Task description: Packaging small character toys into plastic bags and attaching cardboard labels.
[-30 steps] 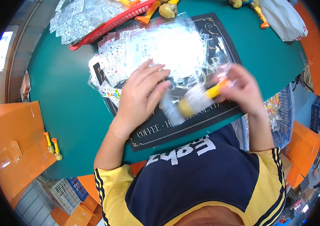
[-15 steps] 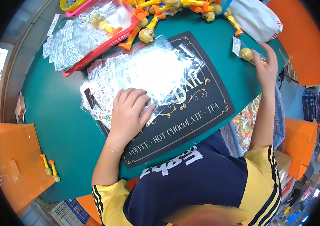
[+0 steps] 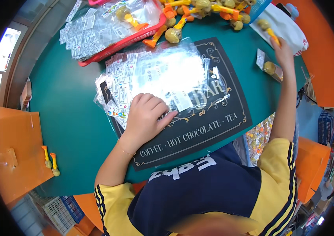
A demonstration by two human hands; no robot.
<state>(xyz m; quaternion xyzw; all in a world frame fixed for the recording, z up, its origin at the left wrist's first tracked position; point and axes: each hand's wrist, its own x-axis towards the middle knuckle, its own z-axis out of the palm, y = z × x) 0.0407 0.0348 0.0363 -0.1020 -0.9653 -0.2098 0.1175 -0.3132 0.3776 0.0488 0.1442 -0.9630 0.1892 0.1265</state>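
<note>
My left hand [image 3: 148, 118] lies over the near edge of a spread of clear plastic bags [image 3: 139, 74] with printed labels, its fingers laid on them and its thumb apart. The bags rest on a black placemat [image 3: 198, 129] and glare strongly in the middle. At the far right, my right hand [image 3: 284, 55] grips the orange end of a yellow toy [image 3: 267, 28] with a golden ball-like head, raised above a white cloth bag. Just below this hand, a bagged toy [image 3: 269, 67] of the same golden kind lies on the green table.
A red basket [image 3: 123, 45] of labelled bags stands at the far left. Several loose toys [image 3: 173, 34] are heaped beyond the placemat, beside a blue container [image 3: 260, 10]. A white cloth bag [image 3: 289, 29] lies at the far right. Two toys [image 3: 54, 165] rest by an orange panel [image 3: 15, 149].
My right hand has moved away from the bagged toy, up and farther out, and now holds a loose toy. My left hand stays on the bags. The whole view has shifted slightly.
</note>
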